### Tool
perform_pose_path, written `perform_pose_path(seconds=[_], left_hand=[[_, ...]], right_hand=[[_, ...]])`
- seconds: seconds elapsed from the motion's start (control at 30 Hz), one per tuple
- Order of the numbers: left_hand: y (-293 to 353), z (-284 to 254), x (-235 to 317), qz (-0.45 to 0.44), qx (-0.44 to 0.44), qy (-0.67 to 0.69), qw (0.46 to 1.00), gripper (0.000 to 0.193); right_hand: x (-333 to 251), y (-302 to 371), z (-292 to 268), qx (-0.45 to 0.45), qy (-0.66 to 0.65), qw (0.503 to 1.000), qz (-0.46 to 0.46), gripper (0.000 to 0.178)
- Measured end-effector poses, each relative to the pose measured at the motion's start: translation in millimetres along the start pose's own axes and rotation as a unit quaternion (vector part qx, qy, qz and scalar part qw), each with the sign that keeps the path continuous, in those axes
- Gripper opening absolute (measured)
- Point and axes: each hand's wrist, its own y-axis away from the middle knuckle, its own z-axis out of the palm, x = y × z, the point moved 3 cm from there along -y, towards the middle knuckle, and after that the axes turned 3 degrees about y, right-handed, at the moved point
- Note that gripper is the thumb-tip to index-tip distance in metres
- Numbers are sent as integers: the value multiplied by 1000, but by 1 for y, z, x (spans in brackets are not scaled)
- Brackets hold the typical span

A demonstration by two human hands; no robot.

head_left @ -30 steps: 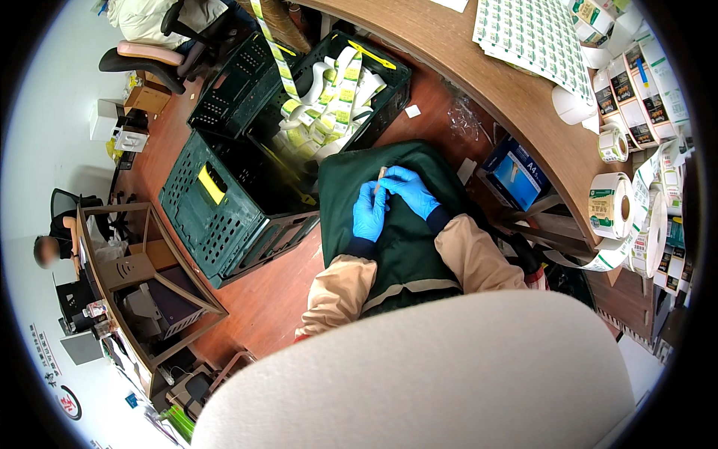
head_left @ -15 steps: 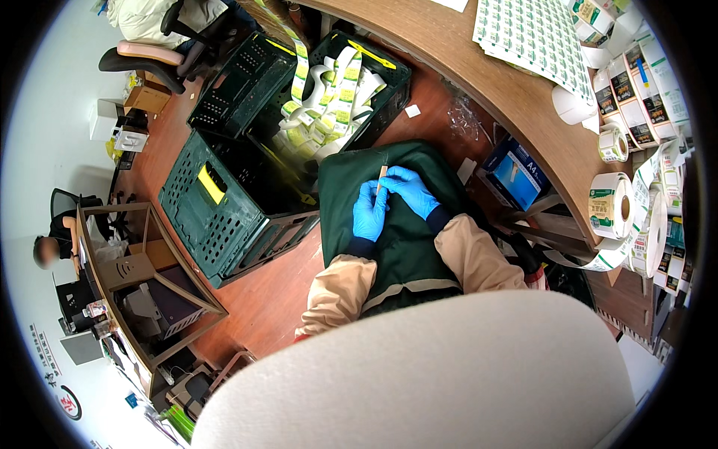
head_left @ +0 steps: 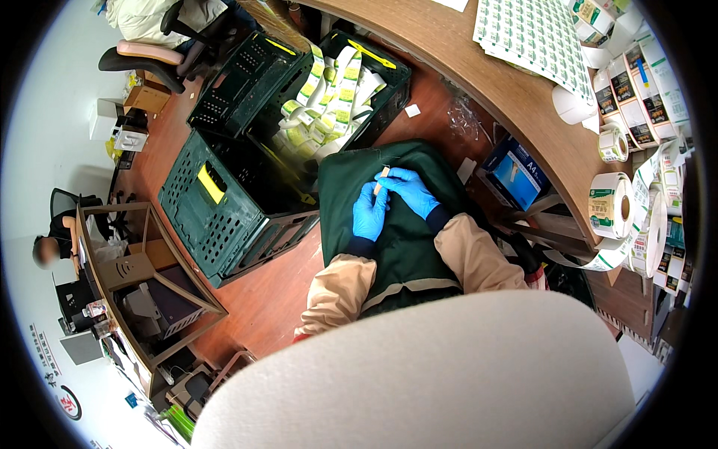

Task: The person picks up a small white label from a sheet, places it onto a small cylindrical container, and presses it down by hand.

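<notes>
Both my hands wear blue gloves and meet over the dark green apron (head_left: 413, 247) on my lap. A short, narrow tan piece (head_left: 384, 173), which looks like a small strip of wood or card, sits between their fingertips. My left hand (head_left: 369, 215) pinches its lower end from the left side. Closed on the upper part from the right is my right hand (head_left: 413, 193). The piece stands slightly tilted, and the fingers hide some of it.
Ahead on the left, a dark green crate (head_left: 396, 86) holds a heap of label strips (head_left: 336, 93). Another green crate (head_left: 217, 202) stands nearer. A wooden desk (head_left: 449, 49) curves along the right, with label rolls (head_left: 609, 206) beside it. Across the room sits a person (head_left: 63, 232).
The label strip that stretched up from the crate has dropped down onto the heap. The tan piece has tilted a little and my left fingers have shifted slightly on it.
</notes>
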Motion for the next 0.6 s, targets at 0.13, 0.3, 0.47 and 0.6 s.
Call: perform_pose_path(seconds=[0.13,0.3,0.47,0.6], left_hand=[[1,1,10,4,6,-3,1000,24],[-2,-2,-4,13,-25,13,1000,20],[0,2,7,0,5,3,1000,21],[0,0,6,-8,-8,16,1000,20]], right_hand=[[4,-2,-2,2,-5,1000,3,26],[2,-1,3,4,-52,999,2,22],[1,-1,-2,7,1,1000,-17,21],[-1,-1,0,5,-11,1000,14,21]])
